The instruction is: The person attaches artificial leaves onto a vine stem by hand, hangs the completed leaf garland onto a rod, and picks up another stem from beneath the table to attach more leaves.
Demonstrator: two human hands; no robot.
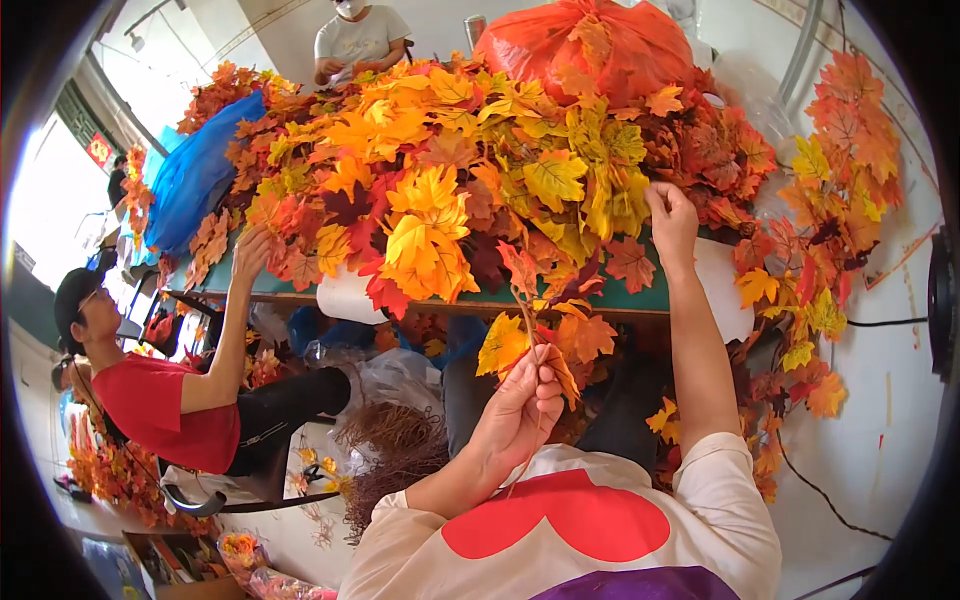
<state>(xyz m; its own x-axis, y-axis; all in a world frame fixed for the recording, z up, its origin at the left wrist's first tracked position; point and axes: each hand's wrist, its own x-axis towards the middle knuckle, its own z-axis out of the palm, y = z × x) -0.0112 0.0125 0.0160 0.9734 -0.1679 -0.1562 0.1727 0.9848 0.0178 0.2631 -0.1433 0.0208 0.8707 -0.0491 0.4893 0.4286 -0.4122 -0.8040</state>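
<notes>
My left hand (518, 400) is closed around the thin brown stem of an artificial maple-leaf spray (503, 345), held upright in front of my chest. Orange, yellow and reddish leaves fan out from its top, and the stem's tail hangs below my fist. My right arm reaches forward to the heap on the table. There my right hand (674, 222) pinches at the edge of a yellow artificial maple leaf (625, 205); the exact grip between the fingertips is partly hidden. Loose orange and yellow maple leaves (425, 235) cover the heap to the left of it.
A green table (655, 298) carries the leaf pile, with a red plastic bag (590, 50) and a blue one (205, 170) on it. At left a co-worker in red (165, 410) reaches into the leaves; another person sits opposite. Brown wire stems (395, 450) bunch beside my left arm. Leaf garlands (850, 150) hang at right.
</notes>
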